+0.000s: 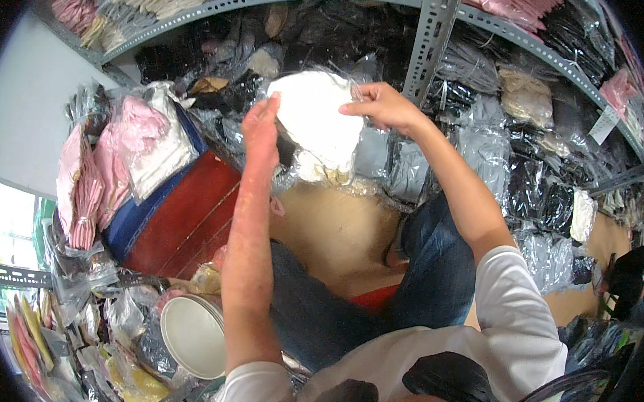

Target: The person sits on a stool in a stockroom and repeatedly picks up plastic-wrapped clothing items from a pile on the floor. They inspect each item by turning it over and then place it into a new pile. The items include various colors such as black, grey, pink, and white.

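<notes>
Both my hands hold up a bright white folded garment in a clear plastic bag (318, 119), in front of the shelves. My left hand (263, 130) grips its left edge, the thumb at the upper corner. On the opposite side, my right hand (383, 108) pinches the bag's edge between thumb and fingers. Glare washes out most of the white cloth, so its exact kind is not clear. Crinkled plastic and some cream-coloured material show at its lower end. Behind it lie dark bagged garments (230, 54) and grey bagged packs (409, 166).
Grey perforated metal shelving (430, 36) carries stacked bagged clothing ahead and to the right. At left, pink bagged garments (82, 188) lean beside a red and blue box (181, 218). A white round tub (193, 335) stands by my left elbow. Brown floor (331, 226) shows between my knees.
</notes>
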Demonstrator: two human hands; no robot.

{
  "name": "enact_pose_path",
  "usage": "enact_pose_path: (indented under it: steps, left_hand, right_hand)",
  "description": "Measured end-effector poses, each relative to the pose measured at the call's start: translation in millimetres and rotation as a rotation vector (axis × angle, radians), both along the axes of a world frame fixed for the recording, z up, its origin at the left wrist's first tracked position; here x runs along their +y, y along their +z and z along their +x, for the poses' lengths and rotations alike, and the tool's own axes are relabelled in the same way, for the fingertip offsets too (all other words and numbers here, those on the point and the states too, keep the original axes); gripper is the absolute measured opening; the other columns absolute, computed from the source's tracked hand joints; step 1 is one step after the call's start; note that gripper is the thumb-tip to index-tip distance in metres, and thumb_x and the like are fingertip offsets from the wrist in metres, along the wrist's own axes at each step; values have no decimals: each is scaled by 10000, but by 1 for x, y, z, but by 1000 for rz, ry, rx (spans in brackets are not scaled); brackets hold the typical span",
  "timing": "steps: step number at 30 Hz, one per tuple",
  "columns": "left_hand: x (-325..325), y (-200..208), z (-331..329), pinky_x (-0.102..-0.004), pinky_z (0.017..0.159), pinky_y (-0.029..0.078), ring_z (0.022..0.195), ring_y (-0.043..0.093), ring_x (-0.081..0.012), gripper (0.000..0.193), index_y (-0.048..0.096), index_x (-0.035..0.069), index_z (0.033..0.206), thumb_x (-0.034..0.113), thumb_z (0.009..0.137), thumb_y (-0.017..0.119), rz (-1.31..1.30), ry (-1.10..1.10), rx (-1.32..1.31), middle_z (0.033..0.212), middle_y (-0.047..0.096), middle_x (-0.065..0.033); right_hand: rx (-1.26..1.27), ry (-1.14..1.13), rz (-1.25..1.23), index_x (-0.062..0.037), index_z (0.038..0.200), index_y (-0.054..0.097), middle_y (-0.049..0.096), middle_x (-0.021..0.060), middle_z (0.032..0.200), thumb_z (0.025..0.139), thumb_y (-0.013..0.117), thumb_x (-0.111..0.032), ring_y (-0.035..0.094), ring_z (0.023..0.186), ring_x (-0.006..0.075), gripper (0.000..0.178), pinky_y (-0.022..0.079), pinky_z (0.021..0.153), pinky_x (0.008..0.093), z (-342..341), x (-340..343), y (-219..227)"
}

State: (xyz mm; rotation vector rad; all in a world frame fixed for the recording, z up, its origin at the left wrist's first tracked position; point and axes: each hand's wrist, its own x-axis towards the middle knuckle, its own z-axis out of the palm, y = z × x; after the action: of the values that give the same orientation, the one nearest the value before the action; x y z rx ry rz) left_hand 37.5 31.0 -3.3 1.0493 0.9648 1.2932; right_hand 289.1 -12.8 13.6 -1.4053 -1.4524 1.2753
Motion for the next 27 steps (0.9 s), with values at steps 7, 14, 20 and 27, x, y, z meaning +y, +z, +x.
enact_pose_path:
  steps: [7,14,20,27]
  left_hand:
    - [-2,-7,-9,-305,864,496,981,629,-165,408,615,-35,1173,322,977,618,-81,-56,-125,1103,671,-104]
    - [-25,-14,-2,-354,1000,424,1123,577,-203,527,575,-63,1254,330,920,686,-154,-332,141,1217,634,-137]
    - [-49,0,2,-287,852,491,982,622,-139,437,601,-38,1209,170,859,760,-55,-304,258,1145,658,-101]
    - [-40,0,-19,-266,839,512,962,631,-124,393,567,-56,1242,110,912,702,23,-243,-85,1137,663,-90]
  right_hand:
    - [550,22,-96,-57,1148,627,686,35,1054,902,720,-256,638,957,121,330,512,854,300,-22,2,-16]
    - [691,-97,50,-22,1178,612,690,72,1086,930,690,-217,654,975,137,325,531,857,311,-29,8,-33]
    - [750,-271,51,5,1171,596,682,90,1116,894,726,-210,653,990,166,374,529,865,324,-25,15,-33]
    - [1123,-100,6,-8,1279,560,640,121,1233,950,637,-271,615,1134,221,428,488,991,383,-33,17,-18]
